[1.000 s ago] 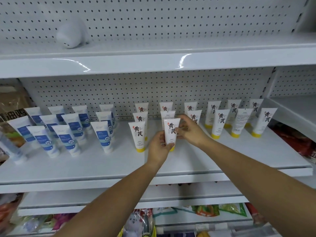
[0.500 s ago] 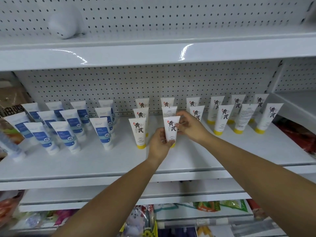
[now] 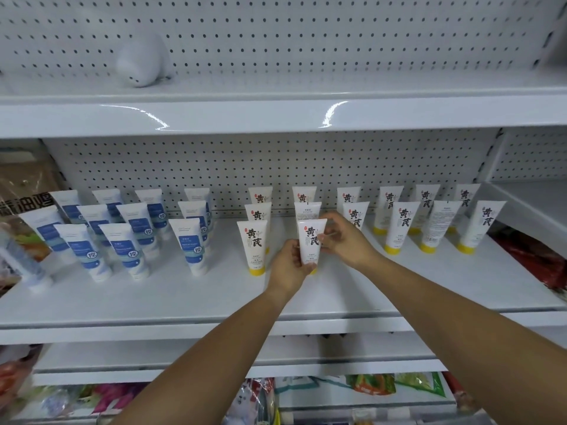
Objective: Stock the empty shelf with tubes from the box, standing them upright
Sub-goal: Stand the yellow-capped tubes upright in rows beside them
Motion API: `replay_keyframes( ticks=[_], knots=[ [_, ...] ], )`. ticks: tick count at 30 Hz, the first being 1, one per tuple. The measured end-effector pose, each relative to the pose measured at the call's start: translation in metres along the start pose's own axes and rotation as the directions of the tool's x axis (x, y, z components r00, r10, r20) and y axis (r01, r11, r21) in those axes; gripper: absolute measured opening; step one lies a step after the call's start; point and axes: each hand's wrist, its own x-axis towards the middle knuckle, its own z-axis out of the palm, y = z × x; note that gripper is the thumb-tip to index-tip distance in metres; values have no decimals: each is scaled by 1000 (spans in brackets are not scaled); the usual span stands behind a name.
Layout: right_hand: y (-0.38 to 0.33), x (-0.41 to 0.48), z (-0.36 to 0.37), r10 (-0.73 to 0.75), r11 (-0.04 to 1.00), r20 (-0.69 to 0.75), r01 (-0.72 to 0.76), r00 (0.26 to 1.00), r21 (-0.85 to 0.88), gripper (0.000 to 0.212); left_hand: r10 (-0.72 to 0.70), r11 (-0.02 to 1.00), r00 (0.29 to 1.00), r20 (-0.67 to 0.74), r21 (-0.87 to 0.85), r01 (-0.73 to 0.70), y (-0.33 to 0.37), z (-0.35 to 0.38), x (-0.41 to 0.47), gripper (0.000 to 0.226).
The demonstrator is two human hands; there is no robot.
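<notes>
The middle shelf (image 3: 184,302) is already well stocked. On its left stand blue-labelled tubes (image 3: 191,243), cap down, in loose rows. From the centre to the right stand yellow-capped tubes (image 3: 253,243), several columns wide and two or three deep. The work is now at the front of the second yellow column, where a cream tube (image 3: 311,240) stands upright, cap down, between both hands. The left hand (image 3: 290,268) has its fingers curled round the tube's lower part and hides most of the yellow cap. The right hand (image 3: 343,240) pinches the tube's upper right edge with its fingertips. Whether the cap is resting on the shelf or is just above it cannot be told.

By my reading, most of the task is done. The columns further right have open space in front of them, so a few more tubes could go there. The box is not in view, so I cannot tell how many are left.

The yellow-capped tubes carry large black characters, 黄芪, with a small red seal beside them (one tube on the right is turned to show only fine print). The blue tubes bear a round badge reading 控. The smaller lines on both kinds are too small to read.
</notes>
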Motion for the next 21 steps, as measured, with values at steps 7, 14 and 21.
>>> replay_keyframes(
  ticks=[7,14,21],
  knots=[
    [-1,-15,-16,67,997,-29,-66,997,39,46,-23,988,999,-29,149,27,-1,-8,-9,84],
    [-12,-32,-31,104,993,-73,-108,992,-51,25,-56,982,989,-136,172,79,8,-21,-44,56],
    [-42,-73,-11,-22,931,203,94,979,-351,14,28,910,982,-187,412,53,11,-68,-95,13]
  ],
)
